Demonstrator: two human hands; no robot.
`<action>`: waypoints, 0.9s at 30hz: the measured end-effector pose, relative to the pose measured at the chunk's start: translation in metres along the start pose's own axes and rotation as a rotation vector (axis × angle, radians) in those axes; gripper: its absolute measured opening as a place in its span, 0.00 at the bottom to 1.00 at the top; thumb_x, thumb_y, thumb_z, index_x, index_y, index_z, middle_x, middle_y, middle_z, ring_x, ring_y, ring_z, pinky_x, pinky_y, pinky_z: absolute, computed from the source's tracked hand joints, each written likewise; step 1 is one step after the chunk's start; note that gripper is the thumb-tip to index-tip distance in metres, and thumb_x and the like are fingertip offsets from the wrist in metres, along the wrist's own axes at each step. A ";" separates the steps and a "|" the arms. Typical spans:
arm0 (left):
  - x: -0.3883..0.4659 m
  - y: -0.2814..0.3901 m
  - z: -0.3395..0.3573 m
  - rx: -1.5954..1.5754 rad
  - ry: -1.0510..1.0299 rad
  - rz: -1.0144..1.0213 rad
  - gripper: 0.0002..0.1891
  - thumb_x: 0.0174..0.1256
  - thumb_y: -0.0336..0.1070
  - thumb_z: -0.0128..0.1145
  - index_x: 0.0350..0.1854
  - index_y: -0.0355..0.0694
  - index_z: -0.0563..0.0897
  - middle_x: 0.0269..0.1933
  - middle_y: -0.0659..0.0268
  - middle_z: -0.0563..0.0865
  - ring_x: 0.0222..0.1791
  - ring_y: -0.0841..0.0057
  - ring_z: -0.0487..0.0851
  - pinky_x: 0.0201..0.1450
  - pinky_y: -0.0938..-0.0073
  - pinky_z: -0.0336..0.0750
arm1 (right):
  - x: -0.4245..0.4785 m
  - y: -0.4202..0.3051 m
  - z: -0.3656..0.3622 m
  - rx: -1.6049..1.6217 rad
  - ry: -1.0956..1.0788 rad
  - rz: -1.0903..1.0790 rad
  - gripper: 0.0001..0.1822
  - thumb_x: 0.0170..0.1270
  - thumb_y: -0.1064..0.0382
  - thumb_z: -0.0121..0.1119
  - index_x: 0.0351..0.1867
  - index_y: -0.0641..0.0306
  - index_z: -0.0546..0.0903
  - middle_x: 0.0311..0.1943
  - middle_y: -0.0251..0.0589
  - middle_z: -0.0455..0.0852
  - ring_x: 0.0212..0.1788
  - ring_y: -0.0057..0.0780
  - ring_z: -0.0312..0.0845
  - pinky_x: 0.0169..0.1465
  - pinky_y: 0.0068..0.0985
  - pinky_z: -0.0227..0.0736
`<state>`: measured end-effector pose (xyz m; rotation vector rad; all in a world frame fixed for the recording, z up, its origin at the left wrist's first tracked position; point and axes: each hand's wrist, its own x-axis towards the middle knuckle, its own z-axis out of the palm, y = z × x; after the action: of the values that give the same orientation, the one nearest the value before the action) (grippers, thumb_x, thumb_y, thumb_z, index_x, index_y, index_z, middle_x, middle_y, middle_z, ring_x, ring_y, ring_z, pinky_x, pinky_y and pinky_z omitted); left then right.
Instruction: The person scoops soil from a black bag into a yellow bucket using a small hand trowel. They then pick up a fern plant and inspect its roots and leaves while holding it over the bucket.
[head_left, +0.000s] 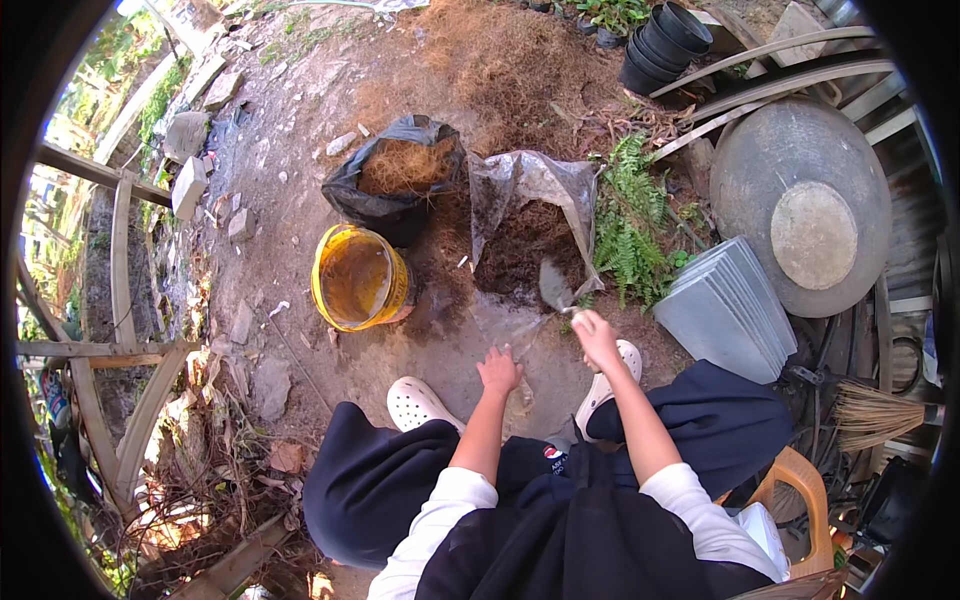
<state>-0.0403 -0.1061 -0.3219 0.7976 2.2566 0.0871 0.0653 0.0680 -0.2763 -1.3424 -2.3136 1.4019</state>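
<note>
My right hand (595, 337) grips the handle of a trowel (555, 285), whose blade lies against dark, fibrous soil mix (525, 244) at the mouth of a clear plastic bag (491, 180). My left hand (500, 370) is over the near end of the plastic, fingers partly spread; whether it pinches the film cannot be told. Left of the clear bag stands a yellow bucket (324, 279), its inside stained brown. Behind the bucket, a black plastic bag (345, 191) holds brown coconut fibre (409, 166).
A green fern (630, 221) grows right of the clear bag, near stacked grey tiles (724, 311) and a large round basin (806, 202). Black pots (664, 49) are stacked at the back. Stones and concrete blocks (190, 187) line the left. A stick broom (881, 414) lies at right.
</note>
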 end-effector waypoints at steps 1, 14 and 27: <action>-0.001 -0.001 0.002 0.004 -0.002 -0.007 0.32 0.54 0.50 0.55 0.63 0.46 0.67 0.57 0.56 0.71 0.58 0.62 0.71 0.55 0.51 0.64 | -0.003 -0.005 0.007 -0.062 -0.006 -0.003 0.24 0.60 0.53 0.57 0.54 0.63 0.73 0.23 0.48 0.81 0.16 0.33 0.77 0.21 0.29 0.73; -0.007 -0.006 0.006 -0.006 0.003 -0.042 0.33 0.54 0.50 0.58 0.64 0.48 0.66 0.57 0.55 0.71 0.58 0.61 0.71 0.56 0.51 0.64 | -0.001 -0.061 0.006 -0.105 -0.088 -0.062 0.18 0.57 0.53 0.56 0.42 0.64 0.76 0.27 0.54 0.82 0.29 0.48 0.79 0.35 0.37 0.75; -0.003 -0.009 0.008 -0.001 -0.006 -0.045 0.33 0.55 0.50 0.56 0.64 0.47 0.66 0.57 0.56 0.71 0.56 0.62 0.72 0.54 0.51 0.66 | 0.010 -0.095 0.023 -0.378 -0.188 0.005 0.24 0.58 0.52 0.56 0.55 0.58 0.72 0.40 0.61 0.81 0.46 0.57 0.76 0.49 0.44 0.71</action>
<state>-0.0383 -0.1161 -0.3284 0.7450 2.2670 0.0646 -0.0111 0.0441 -0.2203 -1.3530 -2.8111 1.1768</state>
